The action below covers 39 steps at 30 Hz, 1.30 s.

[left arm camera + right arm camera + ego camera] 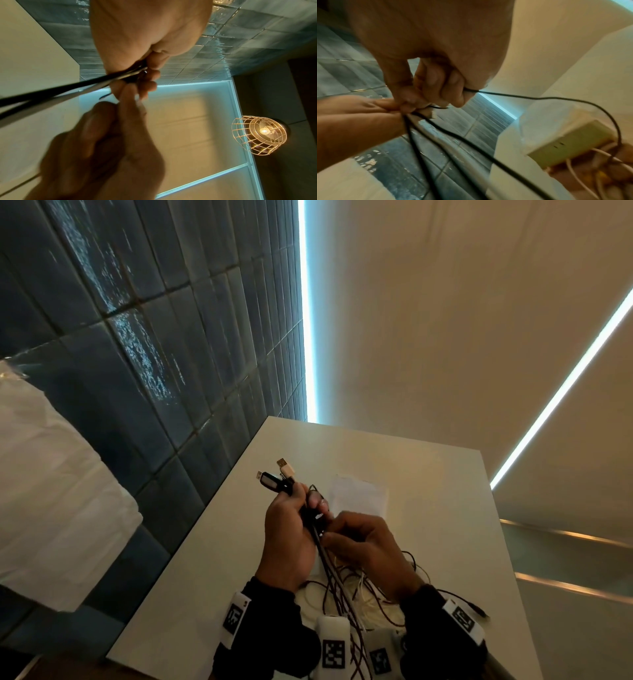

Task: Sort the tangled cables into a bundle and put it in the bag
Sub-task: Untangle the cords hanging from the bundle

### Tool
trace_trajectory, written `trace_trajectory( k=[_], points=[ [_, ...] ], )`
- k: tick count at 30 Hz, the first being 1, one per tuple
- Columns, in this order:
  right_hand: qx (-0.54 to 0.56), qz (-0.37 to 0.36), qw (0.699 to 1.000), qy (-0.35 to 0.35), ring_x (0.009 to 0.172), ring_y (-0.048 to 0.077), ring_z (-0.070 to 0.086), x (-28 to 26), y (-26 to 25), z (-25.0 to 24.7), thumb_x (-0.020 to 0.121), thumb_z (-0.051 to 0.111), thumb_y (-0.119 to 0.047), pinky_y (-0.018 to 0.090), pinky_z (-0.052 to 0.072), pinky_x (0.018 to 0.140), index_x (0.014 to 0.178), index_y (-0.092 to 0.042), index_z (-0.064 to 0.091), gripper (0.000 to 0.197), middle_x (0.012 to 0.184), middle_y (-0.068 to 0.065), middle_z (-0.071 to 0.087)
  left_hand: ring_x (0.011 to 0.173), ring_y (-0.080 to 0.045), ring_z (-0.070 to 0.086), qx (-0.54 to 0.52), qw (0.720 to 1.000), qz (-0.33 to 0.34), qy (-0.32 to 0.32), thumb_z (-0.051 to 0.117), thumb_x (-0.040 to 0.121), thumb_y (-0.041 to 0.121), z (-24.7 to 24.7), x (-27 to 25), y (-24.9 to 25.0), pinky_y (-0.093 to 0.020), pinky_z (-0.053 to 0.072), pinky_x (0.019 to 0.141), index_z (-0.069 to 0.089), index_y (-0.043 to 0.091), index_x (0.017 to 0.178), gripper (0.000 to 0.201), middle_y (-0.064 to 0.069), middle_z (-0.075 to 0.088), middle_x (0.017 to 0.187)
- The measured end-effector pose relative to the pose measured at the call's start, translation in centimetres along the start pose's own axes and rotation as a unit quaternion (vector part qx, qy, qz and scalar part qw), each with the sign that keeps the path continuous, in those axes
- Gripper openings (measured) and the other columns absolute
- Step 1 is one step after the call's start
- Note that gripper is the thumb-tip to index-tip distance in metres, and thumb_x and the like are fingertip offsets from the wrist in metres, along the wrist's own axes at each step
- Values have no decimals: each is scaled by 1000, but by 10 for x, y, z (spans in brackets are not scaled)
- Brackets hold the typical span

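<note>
My left hand (291,525) grips a bunch of dark cables (317,537) above the white table (445,508). Several plug ends (279,474) stick out past its fist, one white and the others black. My right hand (359,542) pinches a thin black cable (539,98) just below the left fist. In the left wrist view the left hand's fingers (149,75) curl round the cables (51,93). The loose lengths hang down into a dark and white tangle (352,587) on the table. A flat clear bag (359,494) lies just beyond the hands.
A dark tiled wall (154,354) runs along the table's left edge. A white sheet-covered shape (51,474) stands at the left. A pale box (570,142) with white cables under it sits near my right wrist. A caged lamp (259,135) hangs overhead.
</note>
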State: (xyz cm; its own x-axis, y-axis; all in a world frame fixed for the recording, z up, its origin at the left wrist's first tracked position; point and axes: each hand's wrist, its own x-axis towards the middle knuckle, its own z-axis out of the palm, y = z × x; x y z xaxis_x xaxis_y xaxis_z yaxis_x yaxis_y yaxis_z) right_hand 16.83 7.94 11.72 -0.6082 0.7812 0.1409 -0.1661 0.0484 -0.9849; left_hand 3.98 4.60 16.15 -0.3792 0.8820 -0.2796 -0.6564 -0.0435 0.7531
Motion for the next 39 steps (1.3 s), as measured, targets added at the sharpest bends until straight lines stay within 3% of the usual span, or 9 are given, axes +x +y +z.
trace_trajectory(
  k=[2,7,12,21,24,27,31,35,39],
  points=[
    [16,39,999,16,58,18,41,-5,20,-8,90,64,-7,20,34,53,77,-5,68,13,66,13,53,51,-14,39,-18,1000,2,-8,34,104,20,0,1,0,-32,40,59,41,12,80,26,-1,38,63],
    [-5,124,989,81,49,3,40,-22,63,-24,92,59,-3,12,32,49,74,-1,65,19,55,-9,53,45,-8,24,24,999,23,-38,31,105,18,-4,0,-1,-24,22,46,36,14,76,30,4,35,60],
    [-53,150,982,99,38,-3,37,-30,92,-32,94,54,4,7,29,43,75,3,63,21,43,-12,48,47,-9,20,63,996,34,-58,30,104,18,-5,-1,0,-26,18,48,32,15,73,32,4,31,58],
    [-89,222,966,98,52,9,40,-42,148,-39,93,57,-6,17,32,49,72,0,68,25,54,-7,49,46,-8,21,80,995,49,-21,31,104,15,-9,-2,1,-24,21,45,35,15,74,30,3,34,60],
    [-135,241,954,121,45,3,42,-36,140,-39,91,58,-5,18,33,49,61,-9,66,32,48,-10,51,45,-8,21,85,996,34,-8,30,104,14,-11,-1,0,-24,20,46,36,15,75,30,3,35,61],
    [-188,215,942,178,43,0,42,-20,111,-37,86,63,-7,22,35,51,54,-16,57,34,44,-11,49,44,-7,24,98,995,11,10,30,104,14,-14,3,-1,-23,21,45,38,15,77,28,2,40,62],
    [-74,112,968,211,45,6,38,5,53,-29,88,63,-5,18,33,43,72,2,61,17,51,-6,47,51,-11,38,122,991,-20,43,31,104,13,-12,4,-8,-25,26,48,42,12,84,23,-4,51,70],
    [-47,3,990,131,44,8,34,12,-1,-13,89,64,-7,18,31,44,80,8,59,18,52,-4,45,59,-15,47,140,988,-39,52,33,103,14,-6,1,-11,-26,27,51,48,9,93,19,-9,64,73],
    [33,6,998,55,46,10,33,1,-14,-3,84,67,-16,19,32,45,75,1,60,21,53,0,42,58,-15,46,98,994,-35,22,33,103,15,-1,1,-8,-28,32,55,49,8,92,21,-9,65,70]
  ],
)
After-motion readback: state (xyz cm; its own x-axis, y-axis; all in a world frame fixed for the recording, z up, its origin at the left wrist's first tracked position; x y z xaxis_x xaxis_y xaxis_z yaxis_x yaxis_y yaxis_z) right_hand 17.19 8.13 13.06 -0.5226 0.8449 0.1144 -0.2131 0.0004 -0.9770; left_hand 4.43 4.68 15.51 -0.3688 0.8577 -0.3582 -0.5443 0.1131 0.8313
